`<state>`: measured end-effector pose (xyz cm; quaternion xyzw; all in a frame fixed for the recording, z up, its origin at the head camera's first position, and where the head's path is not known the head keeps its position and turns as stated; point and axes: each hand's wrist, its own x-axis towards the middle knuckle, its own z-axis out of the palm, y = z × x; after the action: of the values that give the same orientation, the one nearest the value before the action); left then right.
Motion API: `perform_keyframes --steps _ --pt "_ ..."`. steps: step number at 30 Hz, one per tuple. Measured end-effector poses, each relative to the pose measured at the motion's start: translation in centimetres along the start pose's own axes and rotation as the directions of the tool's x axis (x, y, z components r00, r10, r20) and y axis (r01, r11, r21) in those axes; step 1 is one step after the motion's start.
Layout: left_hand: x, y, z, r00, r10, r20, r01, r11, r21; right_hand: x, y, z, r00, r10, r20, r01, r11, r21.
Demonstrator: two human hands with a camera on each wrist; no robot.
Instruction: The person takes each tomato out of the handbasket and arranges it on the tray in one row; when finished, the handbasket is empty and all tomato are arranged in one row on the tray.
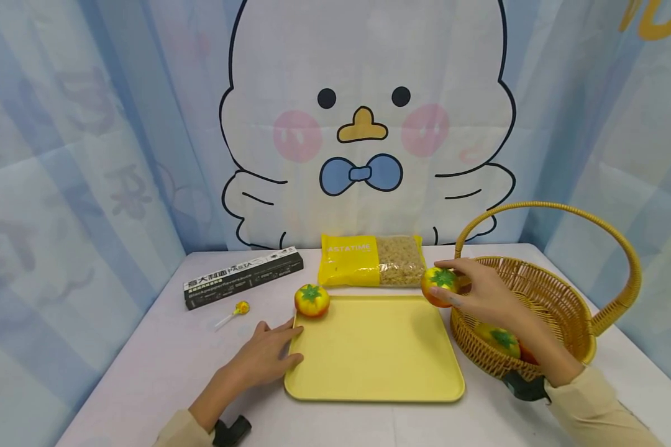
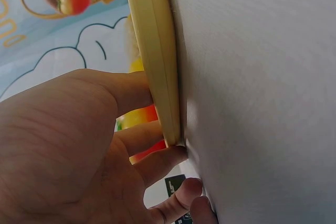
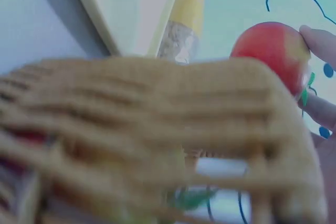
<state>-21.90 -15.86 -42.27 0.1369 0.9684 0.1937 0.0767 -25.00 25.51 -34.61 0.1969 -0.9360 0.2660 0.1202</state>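
Observation:
My right hand [image 1: 483, 292] grips a yellow-and-red tomato [image 1: 439, 287] with a green leafy top, held between thumb and fingers over the back right corner of the yellow tray [image 1: 374, 347]. In the right wrist view, the held tomato [image 3: 270, 51] shows its red side beyond the blurred basket rim. On the tray's back left corner sits a second tomato [image 1: 312, 301]. My left hand [image 1: 265, 354] rests at the tray's left edge, fingers spread. Seen from the left wrist, its fingers [image 2: 134, 88] touch the tray's outer wall [image 2: 157, 51].
A wicker basket [image 1: 578, 304] with a tall handle stands right of the tray, holding another tomato [image 1: 500, 340] and something red partly hidden by my forearm. Behind the tray lies a yellow pasta bag [image 1: 349, 261]. A black pasta box [image 1: 245, 279] and a lollipop [image 1: 241, 308] lie left.

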Motion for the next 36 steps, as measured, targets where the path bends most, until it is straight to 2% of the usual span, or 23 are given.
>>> perform_keyframes --steps 7,22,28,36 --pt "0.0 -0.1 0.0 1.000 0.005 -0.009 -0.005 1.000 0.007 0.5 -0.5 1.4 1.000 -0.026 0.009 0.026 0.999 0.021" --pt "0.2 -0.2 0.0 1.000 0.010 0.005 -0.010 1.000 0.013 2.7 -1.9 4.7 0.998 -0.043 0.036 0.037 0.988 0.147" --pt "0.1 -0.1 0.1 1.000 0.004 0.004 -0.004 1.000 0.004 3.1 -2.3 6.2 0.995 -0.088 0.040 0.078 0.978 0.195" --pt "0.0 -0.1 0.1 1.000 0.005 0.002 -0.005 1.000 0.008 3.9 -3.0 7.8 0.993 -0.108 0.048 0.096 0.975 0.203"
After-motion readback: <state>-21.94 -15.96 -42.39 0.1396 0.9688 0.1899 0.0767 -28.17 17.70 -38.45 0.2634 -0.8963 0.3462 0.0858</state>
